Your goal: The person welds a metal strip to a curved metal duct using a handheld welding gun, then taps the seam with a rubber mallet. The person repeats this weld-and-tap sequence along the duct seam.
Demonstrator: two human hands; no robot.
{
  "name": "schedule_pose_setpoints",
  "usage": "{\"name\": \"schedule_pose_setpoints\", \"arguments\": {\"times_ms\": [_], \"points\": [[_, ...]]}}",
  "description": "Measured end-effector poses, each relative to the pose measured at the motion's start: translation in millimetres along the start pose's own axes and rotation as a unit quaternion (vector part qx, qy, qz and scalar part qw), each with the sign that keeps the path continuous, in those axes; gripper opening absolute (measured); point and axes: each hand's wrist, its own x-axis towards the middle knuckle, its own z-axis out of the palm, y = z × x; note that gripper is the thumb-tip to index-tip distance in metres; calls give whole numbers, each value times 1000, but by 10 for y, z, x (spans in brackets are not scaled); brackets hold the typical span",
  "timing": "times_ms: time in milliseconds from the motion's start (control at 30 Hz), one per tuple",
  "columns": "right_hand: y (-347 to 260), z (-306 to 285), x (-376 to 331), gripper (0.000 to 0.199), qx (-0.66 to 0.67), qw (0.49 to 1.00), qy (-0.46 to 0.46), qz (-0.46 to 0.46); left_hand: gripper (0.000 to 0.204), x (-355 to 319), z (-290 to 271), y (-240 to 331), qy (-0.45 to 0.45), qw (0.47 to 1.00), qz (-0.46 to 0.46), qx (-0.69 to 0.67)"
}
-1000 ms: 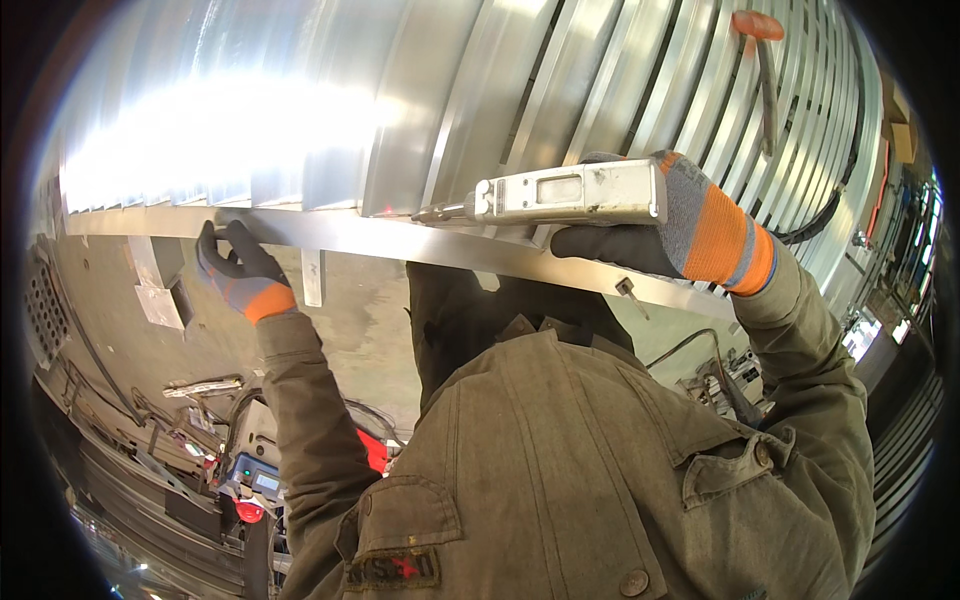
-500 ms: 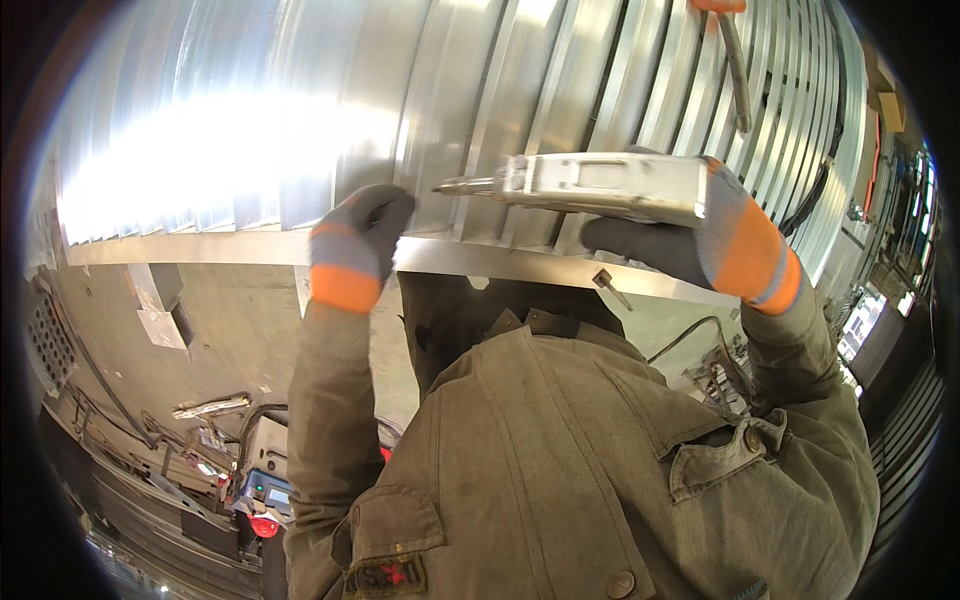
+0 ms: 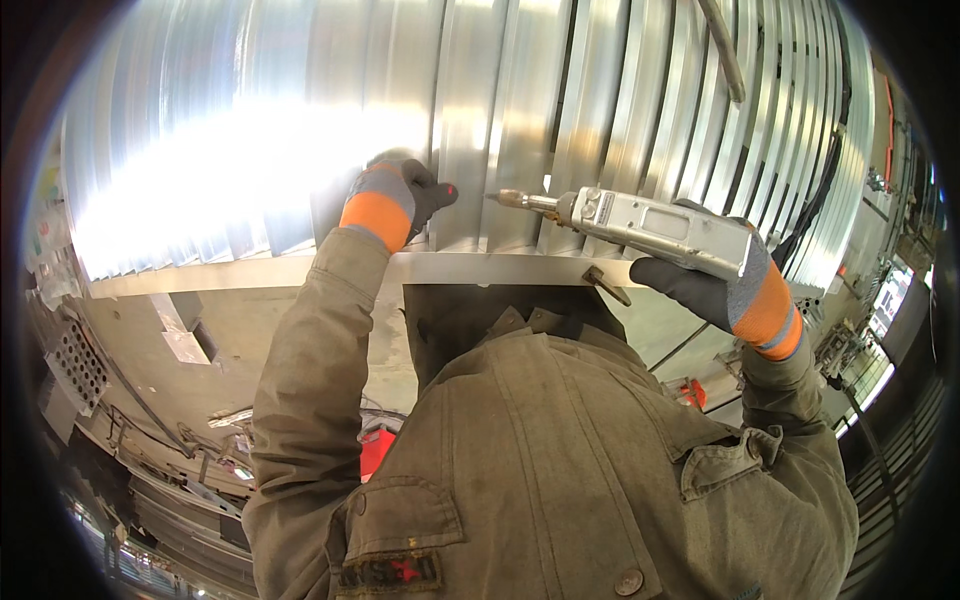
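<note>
In my right hand (image 3: 700, 250), gloved in black, grey and orange, is a silver, box-bodied welding gun (image 3: 655, 222). Its narrow metal nozzle points left over a row of shiny metal profiles (image 3: 465, 110). My left hand (image 3: 402, 200), in a matching glove, is curled close to the profiles, left of the nozzle and apart from it. A small red spot shows at its fingertips; whether it is a held piece or a mark on the glove I cannot make out.
A light metal edge strip (image 3: 300, 272) runs along the near side of the profiles, with a small metal bracket (image 3: 606, 285) on it. A dark metal rod (image 3: 722, 50) lies on top at the far right. Below left stands a perforated plate (image 3: 78, 365).
My left hand has moved right and slightly away from me. The welding gun has shifted right and nearer, its nozzle now tilted up-left. The whole view has also shifted a little.
</note>
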Motion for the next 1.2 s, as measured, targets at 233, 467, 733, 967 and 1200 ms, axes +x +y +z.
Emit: {"name": "schedule_pose_setpoints", "arguments": {"times_ms": [233,467,733,967,1200], "points": [[89,76,-52,48,-11,998,51,-25,49,-11,-68,56,-41,999,-26,-13],[459,296,-10,87,-152,966,187,-89,54,-73,-135,163,-51,997,-55,20],[1013,952,680,53,-200,926,320,12,53,-62,-113,125,-40,998,-35,47],[1058,953,743,49,-198,929,313,23,44,-98,-67,66,-24,998,-9,-63],[1759,-368,1134,39,-225,840,492,-27,45,-37,-93,80,-48,998,-8,-34]]}}
